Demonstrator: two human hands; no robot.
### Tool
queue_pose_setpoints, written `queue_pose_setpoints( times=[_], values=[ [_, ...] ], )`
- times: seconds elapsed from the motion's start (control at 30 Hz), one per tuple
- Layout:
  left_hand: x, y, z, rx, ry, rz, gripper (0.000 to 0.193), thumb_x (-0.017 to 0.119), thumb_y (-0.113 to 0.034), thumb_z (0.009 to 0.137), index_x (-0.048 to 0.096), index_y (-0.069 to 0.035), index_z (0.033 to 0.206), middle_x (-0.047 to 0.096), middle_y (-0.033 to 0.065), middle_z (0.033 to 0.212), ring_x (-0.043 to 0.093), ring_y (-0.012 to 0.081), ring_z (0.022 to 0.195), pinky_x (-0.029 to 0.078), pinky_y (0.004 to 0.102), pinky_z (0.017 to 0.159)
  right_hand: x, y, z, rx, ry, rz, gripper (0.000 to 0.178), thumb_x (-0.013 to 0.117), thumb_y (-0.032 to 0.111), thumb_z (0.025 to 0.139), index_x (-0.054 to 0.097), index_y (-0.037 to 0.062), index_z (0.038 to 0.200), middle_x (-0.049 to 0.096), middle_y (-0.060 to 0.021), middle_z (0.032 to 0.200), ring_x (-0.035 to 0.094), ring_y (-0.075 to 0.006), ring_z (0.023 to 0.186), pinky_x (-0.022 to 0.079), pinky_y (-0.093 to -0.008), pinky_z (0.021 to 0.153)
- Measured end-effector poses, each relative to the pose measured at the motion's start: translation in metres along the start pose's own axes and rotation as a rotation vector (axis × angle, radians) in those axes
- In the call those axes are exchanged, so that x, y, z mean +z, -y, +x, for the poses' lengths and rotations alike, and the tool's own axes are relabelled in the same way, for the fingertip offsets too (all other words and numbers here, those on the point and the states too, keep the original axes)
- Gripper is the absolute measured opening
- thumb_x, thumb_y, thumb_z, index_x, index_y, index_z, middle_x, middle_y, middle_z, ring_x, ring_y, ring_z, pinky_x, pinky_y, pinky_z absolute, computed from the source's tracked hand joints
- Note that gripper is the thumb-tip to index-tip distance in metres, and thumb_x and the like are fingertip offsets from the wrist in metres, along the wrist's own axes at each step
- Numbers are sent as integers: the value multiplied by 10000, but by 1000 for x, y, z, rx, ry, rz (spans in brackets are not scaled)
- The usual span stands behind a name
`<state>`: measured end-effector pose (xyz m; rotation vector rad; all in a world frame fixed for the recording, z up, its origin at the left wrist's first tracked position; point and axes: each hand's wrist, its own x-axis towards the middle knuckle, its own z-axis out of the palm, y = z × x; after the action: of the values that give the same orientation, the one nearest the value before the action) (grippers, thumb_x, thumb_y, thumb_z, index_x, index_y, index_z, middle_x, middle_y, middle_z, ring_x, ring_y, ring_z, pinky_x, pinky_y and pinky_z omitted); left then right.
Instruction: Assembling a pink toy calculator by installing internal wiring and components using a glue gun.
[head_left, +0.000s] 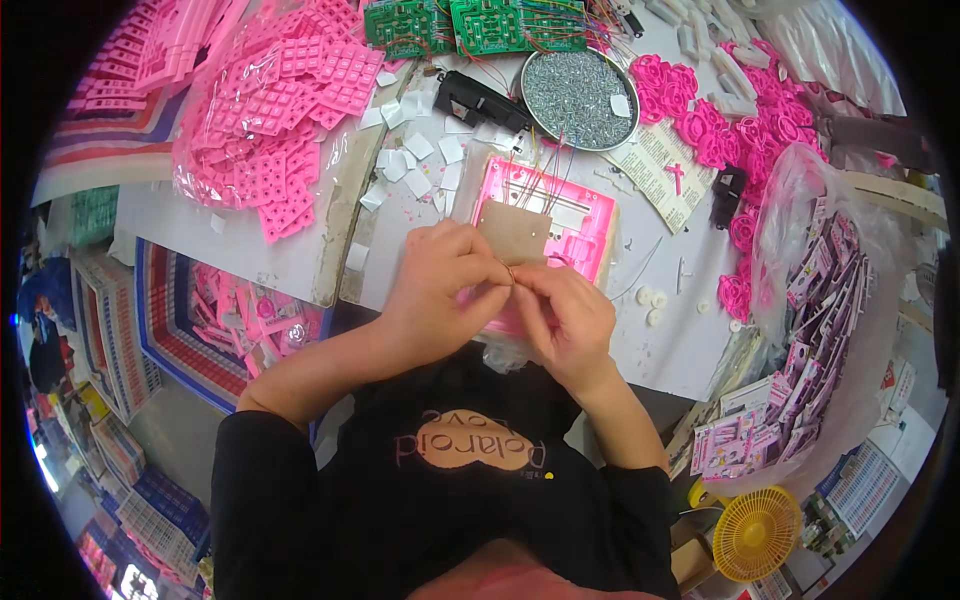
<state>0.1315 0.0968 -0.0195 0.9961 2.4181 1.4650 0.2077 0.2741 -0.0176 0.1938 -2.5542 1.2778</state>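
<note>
In front of me lies a pink plastic casing (590, 212) on the worktable. A brown circuit board (515, 228) rests on it, with several thin wires (548, 165) running from its far side. My left hand (450, 280) and my right hand (570, 318) meet at the board's near edge. Both are closed in a pinch, thumb against fingers, on a thin wire (511, 270) between the fingertips. The hands cover the near part of the casing.
Beyond the casing stand a round tray of screws (580, 98), a black plastic part (482, 102) and green circuit boards (520, 25). White pads (405, 170) lie scattered at left, near a bag of pink keypads (270, 120). Pink rings (715, 135) and bagged printed cards (815, 330) are at right.
</note>
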Motion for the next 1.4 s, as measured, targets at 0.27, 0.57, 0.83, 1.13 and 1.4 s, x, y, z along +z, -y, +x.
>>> queue_pose_setpoints(
  times=[0.27, 0.57, 0.83, 1.13, 1.4],
  values=[
    [-22, 9, 17, -597, 387, -510, 96, 684, -45, 891, 669, -4, 977, 651, 69, 784, 622, 60, 650, 469, 243, 561, 5, -6, 7, -289, -31, -104, 242, 782, 11, 740, 662, 31, 949, 711, -87, 982, 647, -257, 781, 526, -342, 638],
    [-23, 19, 18, 188, 346, 24, 120, 691, -67, 871, 618, -19, 954, 631, 114, 860, 647, 295, 800, 520, 379, 696, 10, -2, 0, -289, 67, -329, 241, 819, 62, 679, 696, 48, 887, 653, -68, 1062, 575, -302, 980, 489, -374, 824],
    [-17, 29, 5, 265, 310, 81, 148, 692, -55, 839, 587, -44, 944, 576, 108, 862, 588, 327, 801, 488, 421, 675, 19, -6, -8, -326, 79, -391, 208, 729, 107, 693, 690, 35, 885, 623, -52, 1088, 530, -285, 1010, 448, -400, 822],
    [-21, 23, 13, -205, 64, -99, 215, 677, -59, 865, 606, -45, 1067, 599, 108, 921, 600, 308, 832, 500, 379, 714, 3, 21, -10, -136, 321, -448, 337, 757, 56, 696, 719, 97, 1028, 612, -48, 999, 522, -283, 937, 413, -437, 802],
    [-36, 22, -29, 456, 369, 190, 289, 742, -64, 739, 681, -107, 1019, 609, 100, 1144, 618, 290, 985, 486, 406, 831, 1, 8, -14, -192, 293, -308, 413, 776, 105, 721, 699, 50, 1123, 601, -38, 903, 562, -257, 891, 425, -396, 778]
  ],
)
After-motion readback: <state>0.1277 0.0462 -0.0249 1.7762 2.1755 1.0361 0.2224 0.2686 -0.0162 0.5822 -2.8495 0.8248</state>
